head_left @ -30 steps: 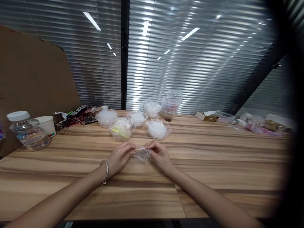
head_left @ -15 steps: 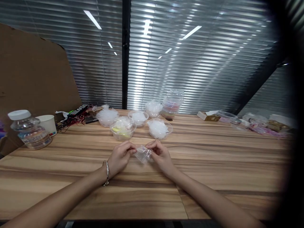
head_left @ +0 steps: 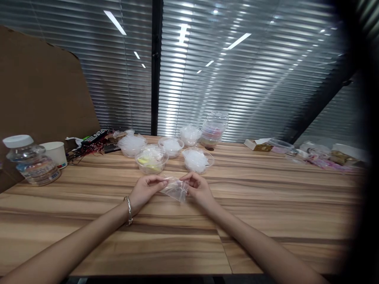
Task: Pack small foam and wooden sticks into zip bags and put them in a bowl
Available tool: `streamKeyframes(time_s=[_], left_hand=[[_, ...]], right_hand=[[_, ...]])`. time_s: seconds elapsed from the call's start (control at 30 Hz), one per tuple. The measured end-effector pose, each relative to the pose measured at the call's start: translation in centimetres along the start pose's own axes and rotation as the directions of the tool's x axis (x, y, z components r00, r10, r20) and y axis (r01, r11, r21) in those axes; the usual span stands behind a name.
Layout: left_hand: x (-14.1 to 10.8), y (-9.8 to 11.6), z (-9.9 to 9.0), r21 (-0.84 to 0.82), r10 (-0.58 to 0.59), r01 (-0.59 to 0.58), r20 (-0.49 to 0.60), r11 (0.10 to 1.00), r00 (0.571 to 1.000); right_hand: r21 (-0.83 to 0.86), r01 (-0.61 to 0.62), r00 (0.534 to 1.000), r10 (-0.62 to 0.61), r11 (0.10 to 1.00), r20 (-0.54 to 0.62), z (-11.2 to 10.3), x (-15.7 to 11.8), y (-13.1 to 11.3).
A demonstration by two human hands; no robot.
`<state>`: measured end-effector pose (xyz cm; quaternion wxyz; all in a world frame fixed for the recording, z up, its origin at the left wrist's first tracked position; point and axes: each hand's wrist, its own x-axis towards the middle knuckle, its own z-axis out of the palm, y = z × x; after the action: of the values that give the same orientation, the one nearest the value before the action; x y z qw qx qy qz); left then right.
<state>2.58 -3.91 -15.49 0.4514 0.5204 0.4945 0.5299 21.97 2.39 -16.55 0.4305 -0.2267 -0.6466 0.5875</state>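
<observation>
A small clear plastic bag (head_left: 175, 190) is stretched between my two hands above the wooden table (head_left: 189, 240). My left hand (head_left: 145, 191) pinches its left edge between thumb and fingers. The bag's upper right side is pinched by my right hand (head_left: 200, 190). Just beyond them stand a clear bowl with yellow and clear pieces (head_left: 151, 159) and a clear bowl of whitish pieces (head_left: 195, 159). What the bag contains, if anything, is too small to make out.
More bowls of whitish pieces (head_left: 132, 145) and stacked clear containers (head_left: 214, 130) stand behind. At left are a jar with a white lid (head_left: 37, 165), a paper cup (head_left: 56, 154) and a cardboard panel (head_left: 44, 90). An open box (head_left: 259, 145) lies at back right.
My left hand has moved slightly left, its thumb now extended along the bag. The bag looks more spread out and flatter. The whole view has shifted slightly.
</observation>
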Motion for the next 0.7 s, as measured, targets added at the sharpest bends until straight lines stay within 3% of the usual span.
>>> streamKeyframes(time_s=[0.13,0.3,0.4,0.7], left_hand=[[0.1,0.0,0.0,0.009,0.025,-0.025,-0.011,1.0,1.0],[-0.1,0.1,-0.2,-0.16,-0.072,0.1,0.174,0.982,0.982],[-0.1,0.2,-0.2,-0.127,-0.099,0.13,0.229,0.983,0.968],[0.1,-0.8,-0.2,-0.082,0.072,-0.061,0.146,0.995,0.987]], right_hand=[[0.003,-0.031,0.999,0.031,1.0,-0.004,-0.1,0.2,0.1],[-0.028,-0.006,1.0,0.006,1.0,-0.01,-0.3,0.1,0.0],[-0.078,0.052,0.998,-0.053,0.996,-0.015,-0.3,-0.1,-0.1],[-0.16,0.144,0.984,-0.159,0.977,-0.085,-0.3,-0.2,0.3]])
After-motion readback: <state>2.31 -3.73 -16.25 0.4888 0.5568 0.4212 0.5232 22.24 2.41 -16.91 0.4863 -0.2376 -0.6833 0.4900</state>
